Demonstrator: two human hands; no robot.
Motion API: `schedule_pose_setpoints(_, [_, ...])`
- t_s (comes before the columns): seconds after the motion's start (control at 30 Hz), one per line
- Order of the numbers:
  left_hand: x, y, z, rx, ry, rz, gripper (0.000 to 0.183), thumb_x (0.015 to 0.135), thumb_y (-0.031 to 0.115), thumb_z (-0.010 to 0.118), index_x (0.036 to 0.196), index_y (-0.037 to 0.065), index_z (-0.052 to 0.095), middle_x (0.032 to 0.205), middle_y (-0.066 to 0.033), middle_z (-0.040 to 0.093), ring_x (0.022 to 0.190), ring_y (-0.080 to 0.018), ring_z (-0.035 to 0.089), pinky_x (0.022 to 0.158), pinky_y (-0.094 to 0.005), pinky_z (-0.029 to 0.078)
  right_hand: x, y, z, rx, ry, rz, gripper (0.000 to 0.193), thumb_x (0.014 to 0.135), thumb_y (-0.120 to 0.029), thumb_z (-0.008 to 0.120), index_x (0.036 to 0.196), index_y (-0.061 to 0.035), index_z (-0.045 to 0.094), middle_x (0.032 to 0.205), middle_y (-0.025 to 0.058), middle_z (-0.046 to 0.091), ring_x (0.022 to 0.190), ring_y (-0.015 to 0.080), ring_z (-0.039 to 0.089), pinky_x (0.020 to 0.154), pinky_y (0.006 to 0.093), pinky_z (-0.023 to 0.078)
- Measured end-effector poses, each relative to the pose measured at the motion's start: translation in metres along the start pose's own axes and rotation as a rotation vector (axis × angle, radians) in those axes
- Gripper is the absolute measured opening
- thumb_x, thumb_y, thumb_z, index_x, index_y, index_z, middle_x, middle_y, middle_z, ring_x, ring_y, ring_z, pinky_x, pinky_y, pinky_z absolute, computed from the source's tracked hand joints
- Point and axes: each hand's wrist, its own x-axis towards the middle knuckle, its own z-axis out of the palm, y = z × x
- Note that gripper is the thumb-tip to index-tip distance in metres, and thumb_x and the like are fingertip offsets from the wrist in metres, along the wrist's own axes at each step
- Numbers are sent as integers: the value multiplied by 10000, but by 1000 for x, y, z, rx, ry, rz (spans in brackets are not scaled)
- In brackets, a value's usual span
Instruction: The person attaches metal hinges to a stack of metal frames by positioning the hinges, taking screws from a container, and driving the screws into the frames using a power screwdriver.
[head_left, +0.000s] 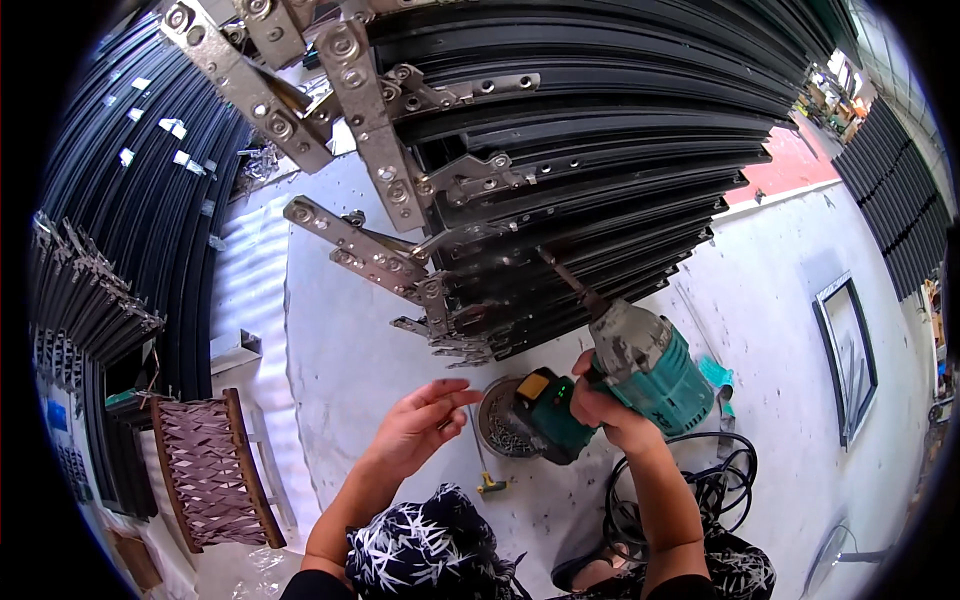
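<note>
My right hand (603, 402) is closed round the grip of a teal cordless impact driver (672, 385). Its long bit (562, 270) points up and left, with the tip near the edge of the stacked black frame profiles (600, 150). My left hand (425, 425) is raised below the stack, its fingers curled and pinched; a small dark thing seems to show there, too small to name. Metal hinge arms (380, 150) stick out from the near ends of the profiles. Beneath the driver's battery stands a round bowl (484, 428) of small screws, partly hidden.
A yellow-handled tool (490, 484) lies on the floor beside the bowl. Black cable (740, 470) is coiled by my right forearm. A woven stool (215, 470) stands at left, with more black profiles (170, 200) behind. A small black frame (847, 355) lies at right.
</note>
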Motion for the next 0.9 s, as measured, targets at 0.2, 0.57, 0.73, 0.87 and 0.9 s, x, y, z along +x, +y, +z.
schedule_pose_setpoints(0.2, [1, 28, 37, 67, -184, 69, 277, 940, 111, 524, 1190, -7, 528, 1107, -160, 622, 665, -111, 468, 594, -212, 391, -22, 1, -1, 88, -146, 75, 265, 754, -86, 660, 952, 9, 510, 556, 31, 468, 481, 131, 441, 474, 271, 340])
schedule_pose_setpoints(0.57, [-16, 66, 81, 565, -160, 393, 210, 961, 105, 484, 1109, -11, 577, 775, -31, 571, 614, -61, 408, 548, -198, 336, -43, 8, 2, -420, -251, -59, 357, 765, -73, 689, 1111, -93, 603, 1037, 27, 650, 943, 190, 614, 837, 291, 462])
schedule_pose_setpoints(0.73, [-22, 60, 81, 712, -173, 572, 168, 947, 92, 511, 1070, -3, 574, 757, -12, 579, 630, -39, 431, 560, -182, 354, -42, 9, 6, -595, -336, 75, 390, 779, -80, 694, 1151, -123, 584, 1081, 21, 634, 997, 191, 592, 882, 296, 450])
schedule_pose_setpoints(0.87, [-25, 70, 88, 688, -147, 564, 106, 934, 87, 536, 984, 2, 572, 766, -40, 593, 658, -58, 498, 543, -188, 353, -42, 14, 10, -319, -296, 261, 366, 795, -109, 692, 1145, -122, 586, 1086, 23, 631, 1003, 191, 588, 901, 313, 443])
schedule_pose_setpoints(0.9, [-26, 72, 89, 621, -125, 510, 99, 929, 97, 551, 946, 1, 570, 774, -62, 593, 661, -71, 533, 522, -196, 348, -41, 11, 14, -363, -281, 178, 307, 784, -49, 657, 1076, -66, 566, 961, 31, 598, 868, 152, 563, 784, 273, 448])
